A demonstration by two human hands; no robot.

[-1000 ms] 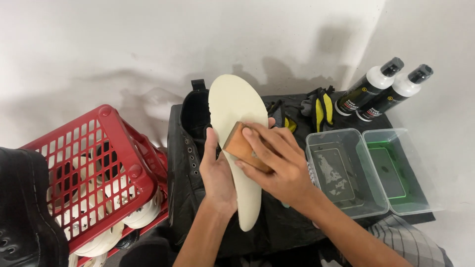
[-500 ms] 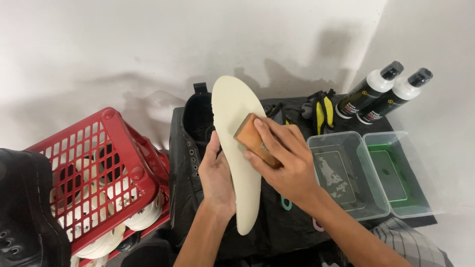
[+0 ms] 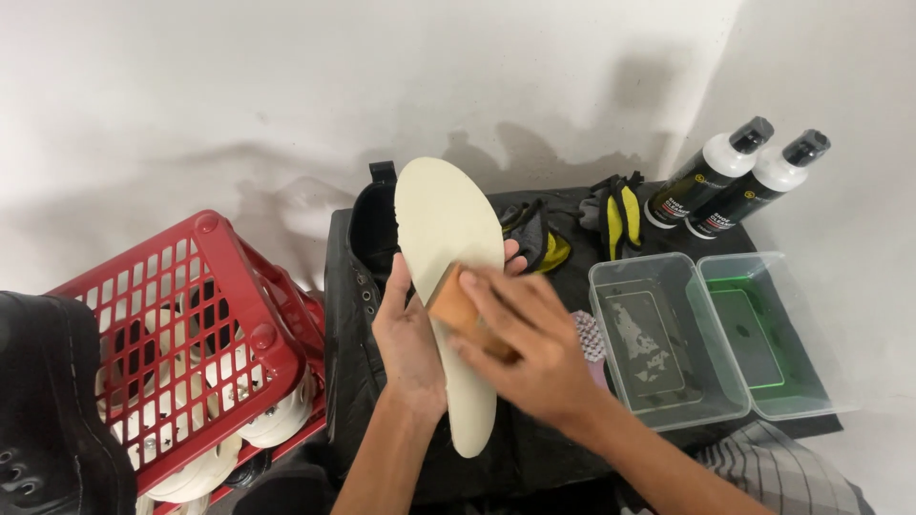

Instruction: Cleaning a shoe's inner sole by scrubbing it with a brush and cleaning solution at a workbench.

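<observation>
Over black table (image 3: 572, 286), hands press block (image 3: 456, 303) on insole (image 3: 448, 219).

I see the crate (image 3: 181, 353) at lower left, insole (image 3: 448, 286) at centre, two tubs (image 3: 706, 334) side by side at right, two bottles (image 3: 744, 176) behind them at upper right.

Free room: the strip of black table (image 3: 572, 277) between the cream insole (image 3: 448, 286) and the two clear tubs (image 3: 668, 334), partly taken by a small brush (image 3: 589, 336). Right edge: tubs block passage. Rear right corner: two bottles (image 3: 735, 176) stand upright; gloves (image 3: 611, 215) lie beside them. Left edge: red crate (image 3: 181, 334) stands close alongside. Rear left: black boot (image 3: 367, 229) obstructs
</observation>
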